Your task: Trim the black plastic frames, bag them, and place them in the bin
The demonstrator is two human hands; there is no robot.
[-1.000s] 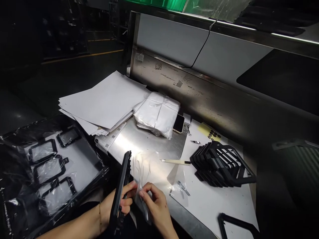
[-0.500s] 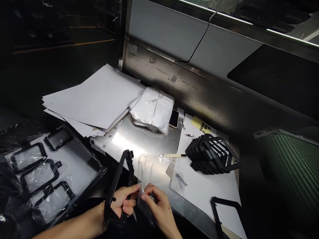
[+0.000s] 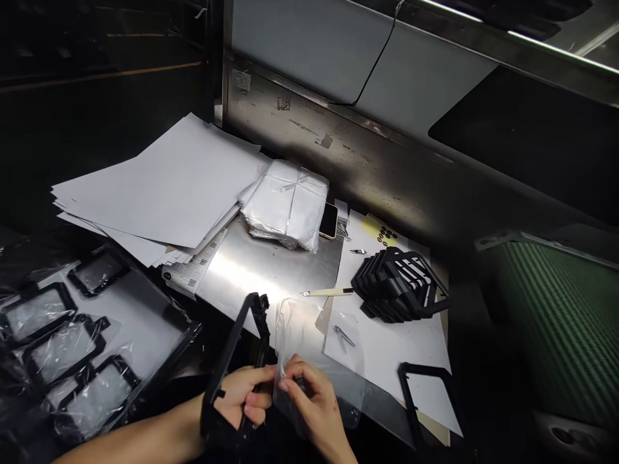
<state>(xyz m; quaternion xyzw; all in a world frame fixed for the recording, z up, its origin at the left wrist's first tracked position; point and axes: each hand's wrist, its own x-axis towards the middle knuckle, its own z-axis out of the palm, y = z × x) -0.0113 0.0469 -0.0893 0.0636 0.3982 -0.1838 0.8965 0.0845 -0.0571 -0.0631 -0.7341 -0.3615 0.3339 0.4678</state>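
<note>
My left hand [image 3: 246, 396] is closed around one side of a black plastic frame [image 3: 226, 361], which stands tilted upright over my wrist. Its thumb reaches to the edge of a clear plastic bag [image 3: 294, 328]. Pinched between the thumb and fingers of my right hand [image 3: 314, 399] is the same bag, its thin film spreading behind the hand over the table edge. Stacked black frames [image 3: 399, 283] stand on white paper to the right. Another single black frame [image 3: 411, 399] lies at the lower right.
Bagged frames [image 3: 91, 348] lie in a lined box at the left. Paper sheets [image 3: 159, 174], a tied bundle of clear bags [image 3: 285, 200] and a phone [image 3: 329, 220] sit at the back. A utility knife [image 3: 329, 292] and nail clippers [image 3: 343, 336] lie mid-table.
The view has shifted, so the table things sit slightly further left and up. The clear bag has opened out wider to the right; both hands keep their hold.
</note>
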